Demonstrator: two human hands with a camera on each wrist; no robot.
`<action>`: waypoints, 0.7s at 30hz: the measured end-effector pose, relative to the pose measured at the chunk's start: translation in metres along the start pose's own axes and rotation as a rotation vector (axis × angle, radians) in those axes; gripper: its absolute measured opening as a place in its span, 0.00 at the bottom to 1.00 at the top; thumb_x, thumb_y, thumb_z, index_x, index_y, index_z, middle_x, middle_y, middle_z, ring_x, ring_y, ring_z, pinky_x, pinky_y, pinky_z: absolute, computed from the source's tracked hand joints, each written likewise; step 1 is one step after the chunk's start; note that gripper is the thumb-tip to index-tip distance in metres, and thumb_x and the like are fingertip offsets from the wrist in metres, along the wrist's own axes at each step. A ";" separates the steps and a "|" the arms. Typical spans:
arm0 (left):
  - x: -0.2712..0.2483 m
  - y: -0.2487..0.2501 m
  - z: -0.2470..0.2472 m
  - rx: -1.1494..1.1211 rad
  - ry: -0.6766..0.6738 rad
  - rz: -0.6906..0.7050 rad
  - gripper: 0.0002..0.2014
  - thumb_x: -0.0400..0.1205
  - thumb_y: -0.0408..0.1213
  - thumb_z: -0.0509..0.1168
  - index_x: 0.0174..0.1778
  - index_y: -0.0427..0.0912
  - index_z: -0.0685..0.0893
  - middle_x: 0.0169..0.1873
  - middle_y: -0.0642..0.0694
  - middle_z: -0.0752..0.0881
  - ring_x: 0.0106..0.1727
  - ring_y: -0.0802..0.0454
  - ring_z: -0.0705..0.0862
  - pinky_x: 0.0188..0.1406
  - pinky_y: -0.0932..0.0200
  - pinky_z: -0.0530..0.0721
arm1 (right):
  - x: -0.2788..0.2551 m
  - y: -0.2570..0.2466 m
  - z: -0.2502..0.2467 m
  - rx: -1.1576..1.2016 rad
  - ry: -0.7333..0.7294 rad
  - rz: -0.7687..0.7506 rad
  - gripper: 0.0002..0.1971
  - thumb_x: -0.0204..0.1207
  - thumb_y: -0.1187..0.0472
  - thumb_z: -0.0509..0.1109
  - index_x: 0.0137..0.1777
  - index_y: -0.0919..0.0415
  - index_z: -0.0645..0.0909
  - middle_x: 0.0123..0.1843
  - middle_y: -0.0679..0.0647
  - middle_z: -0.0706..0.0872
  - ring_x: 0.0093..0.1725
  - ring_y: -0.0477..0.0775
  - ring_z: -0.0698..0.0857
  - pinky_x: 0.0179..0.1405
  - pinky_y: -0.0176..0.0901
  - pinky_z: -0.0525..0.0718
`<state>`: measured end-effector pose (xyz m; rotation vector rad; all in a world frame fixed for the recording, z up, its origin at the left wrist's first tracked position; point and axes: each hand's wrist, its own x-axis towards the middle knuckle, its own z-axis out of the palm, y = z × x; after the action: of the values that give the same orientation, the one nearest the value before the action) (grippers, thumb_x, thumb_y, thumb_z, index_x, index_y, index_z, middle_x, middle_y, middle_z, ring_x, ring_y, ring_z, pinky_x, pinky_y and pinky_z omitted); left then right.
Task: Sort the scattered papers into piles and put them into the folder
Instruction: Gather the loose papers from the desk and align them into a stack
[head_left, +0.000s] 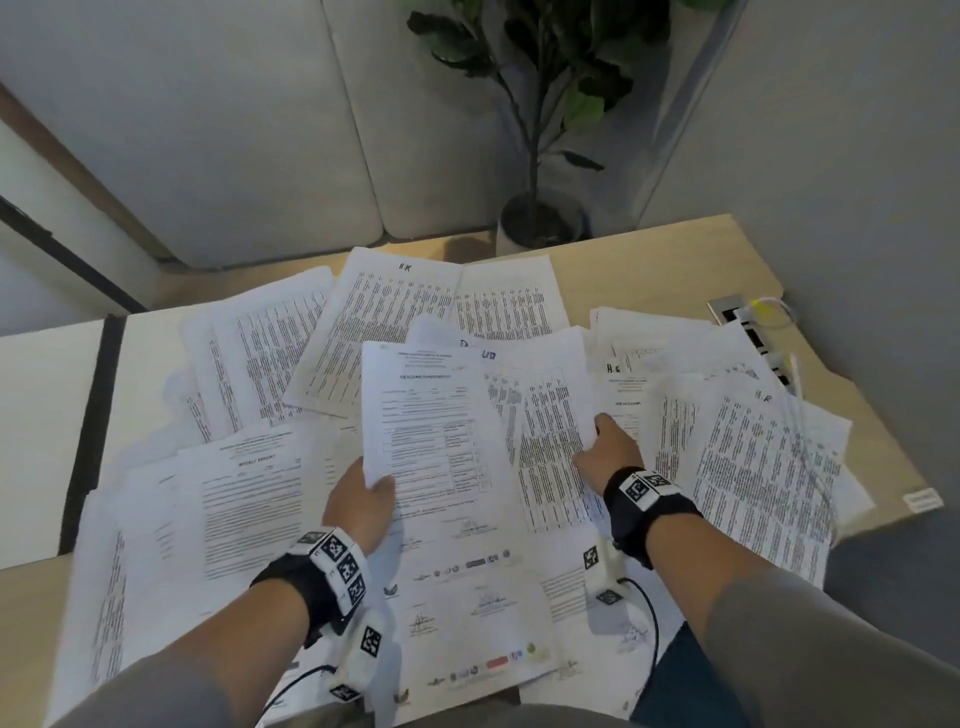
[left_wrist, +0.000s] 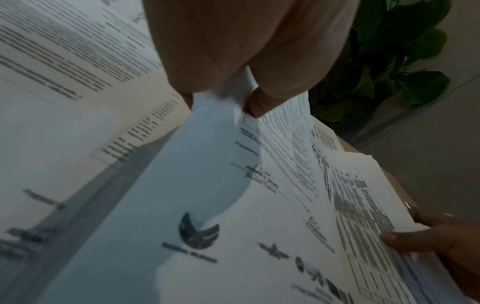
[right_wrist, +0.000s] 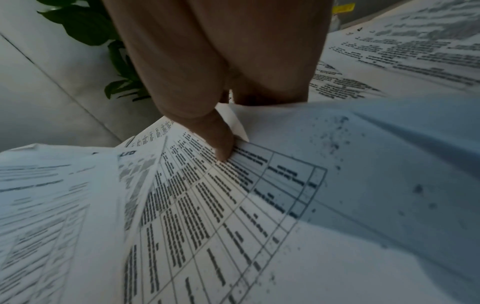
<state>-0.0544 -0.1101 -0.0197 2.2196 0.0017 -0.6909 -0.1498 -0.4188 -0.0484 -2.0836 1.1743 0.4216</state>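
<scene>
Across the worktop (head_left: 649, 260) lie scattered papers (head_left: 395, 306); left hand (head_left: 358, 501) pinches a report sheet (head_left: 431, 431), right hand (head_left: 610, 452) grips a table sheet (head_left: 550, 441). Overlapped neighbours may drag along and slide off.

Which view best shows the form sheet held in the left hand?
The head view: the form sheet shows nearly whole, with the left hand gripping its lower left edge. The left wrist view shows only the pinched, blurred edge; the right wrist view a blurred part at its left.
</scene>
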 end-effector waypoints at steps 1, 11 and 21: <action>0.000 -0.002 -0.005 0.002 0.020 -0.001 0.18 0.89 0.37 0.57 0.74 0.52 0.82 0.63 0.53 0.87 0.61 0.48 0.84 0.62 0.52 0.80 | 0.000 0.001 -0.003 0.053 0.004 -0.008 0.36 0.79 0.71 0.69 0.85 0.57 0.62 0.52 0.55 0.82 0.42 0.58 0.86 0.37 0.48 0.86; 0.024 -0.035 -0.063 -0.059 0.103 -0.139 0.19 0.86 0.36 0.68 0.74 0.46 0.81 0.61 0.48 0.87 0.64 0.42 0.85 0.67 0.47 0.80 | -0.021 0.029 -0.073 0.606 0.022 0.072 0.23 0.85 0.61 0.74 0.79 0.59 0.79 0.73 0.54 0.86 0.66 0.57 0.83 0.74 0.54 0.79; 0.042 -0.006 -0.065 -0.136 0.039 -0.138 0.22 0.89 0.41 0.66 0.80 0.43 0.77 0.70 0.45 0.84 0.69 0.42 0.82 0.73 0.48 0.75 | 0.005 0.147 -0.133 0.162 0.258 0.457 0.26 0.76 0.51 0.72 0.73 0.58 0.80 0.77 0.68 0.77 0.74 0.73 0.77 0.77 0.60 0.76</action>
<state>0.0108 -0.0699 -0.0093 2.1152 0.2168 -0.7012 -0.2776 -0.5669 -0.0188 -1.7585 1.7867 0.2558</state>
